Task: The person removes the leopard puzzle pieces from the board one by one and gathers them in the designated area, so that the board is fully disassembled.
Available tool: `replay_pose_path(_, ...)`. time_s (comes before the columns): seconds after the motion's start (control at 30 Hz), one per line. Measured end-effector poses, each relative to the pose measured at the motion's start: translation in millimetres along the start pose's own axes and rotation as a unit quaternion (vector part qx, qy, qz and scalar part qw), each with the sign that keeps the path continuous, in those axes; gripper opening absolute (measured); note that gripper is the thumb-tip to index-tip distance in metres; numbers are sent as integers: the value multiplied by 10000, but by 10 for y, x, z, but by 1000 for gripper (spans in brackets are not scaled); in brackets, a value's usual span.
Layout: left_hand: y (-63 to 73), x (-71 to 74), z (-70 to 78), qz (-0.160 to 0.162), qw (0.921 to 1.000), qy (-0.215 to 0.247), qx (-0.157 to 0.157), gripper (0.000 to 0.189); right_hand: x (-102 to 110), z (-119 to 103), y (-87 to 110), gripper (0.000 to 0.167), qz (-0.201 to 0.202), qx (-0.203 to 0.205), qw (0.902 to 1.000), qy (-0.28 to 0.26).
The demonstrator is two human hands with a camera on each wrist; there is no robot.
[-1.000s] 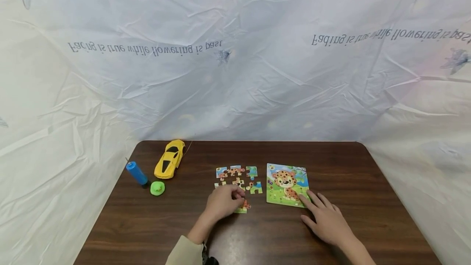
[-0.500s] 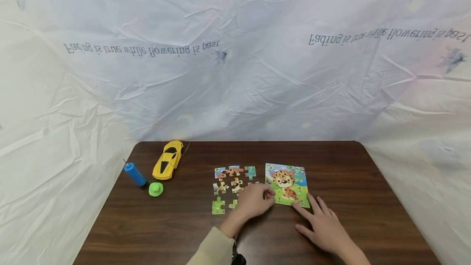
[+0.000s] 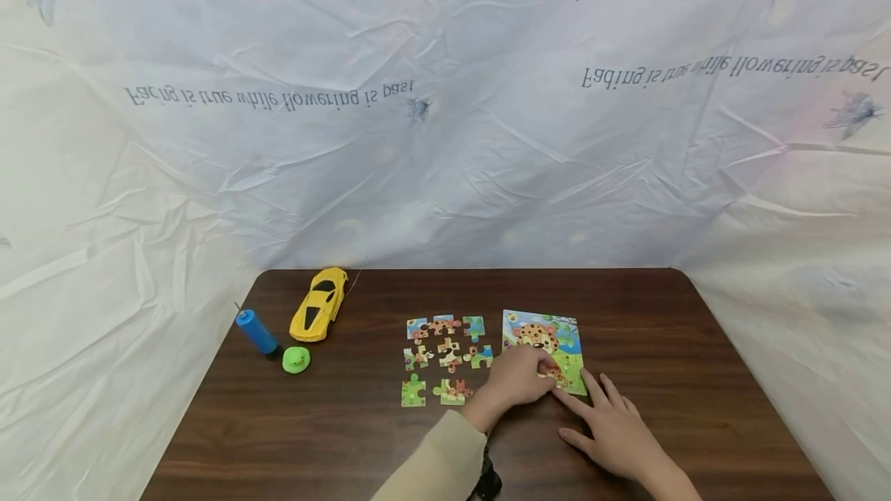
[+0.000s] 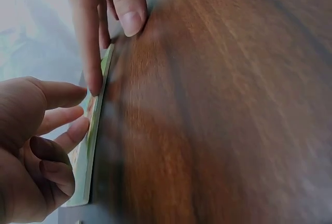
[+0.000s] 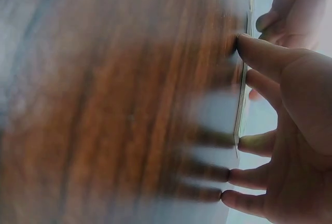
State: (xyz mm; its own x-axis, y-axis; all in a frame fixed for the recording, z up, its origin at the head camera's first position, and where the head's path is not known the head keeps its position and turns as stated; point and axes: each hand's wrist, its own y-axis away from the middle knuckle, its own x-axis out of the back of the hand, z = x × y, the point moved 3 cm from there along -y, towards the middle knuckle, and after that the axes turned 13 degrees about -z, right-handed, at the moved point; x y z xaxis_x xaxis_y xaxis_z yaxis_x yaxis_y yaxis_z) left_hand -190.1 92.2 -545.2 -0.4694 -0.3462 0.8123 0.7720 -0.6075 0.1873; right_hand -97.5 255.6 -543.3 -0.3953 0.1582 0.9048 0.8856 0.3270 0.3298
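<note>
My left hand (image 3: 520, 376) reaches over the lower part of a square leopard puzzle board (image 3: 572, 346), partly hiding its picture. In the left wrist view, the left thumb and forefingers stay apart with nothing seen between them, their tips right at the board (image 4: 85, 182); the other fingers curl loosely. My right hand (image 3: 616, 424) lies with fingers spread at the board's lower right corner. Its index fingertip touches the lower edge, near the left fingertips, and its thumb is down by the table. To the left, several jigsaw pieces (image 3: 449, 352) lie in loose rows, slightly apart.
At the left of the brown wooden table (image 3: 334, 439) are a yellow toy car (image 3: 319, 304), a blue cylinder (image 3: 255, 330) with a dark base, and a small green toy duck (image 3: 295, 359). A pale printed cloth (image 3: 445, 176) hangs behind the table.
My left hand has moved right from the jigsaw pieces to the puzzle board, uncovering the pieces. My right hand has stayed at the board's corner, shifting slightly.
</note>
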Motion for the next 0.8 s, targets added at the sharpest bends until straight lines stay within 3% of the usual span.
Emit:
replay_pose_path(0.3, -90, -6, 68, -25, 9993, -189, 312, 32, 11, -6, -4, 60, -28, 16, 10000, 14)
replay_pose_path(0.8, -125, -20, 122, 76, 9989, 64, 459, 20, 6, -3, -18, 60, -51, -21, 10000, 20)
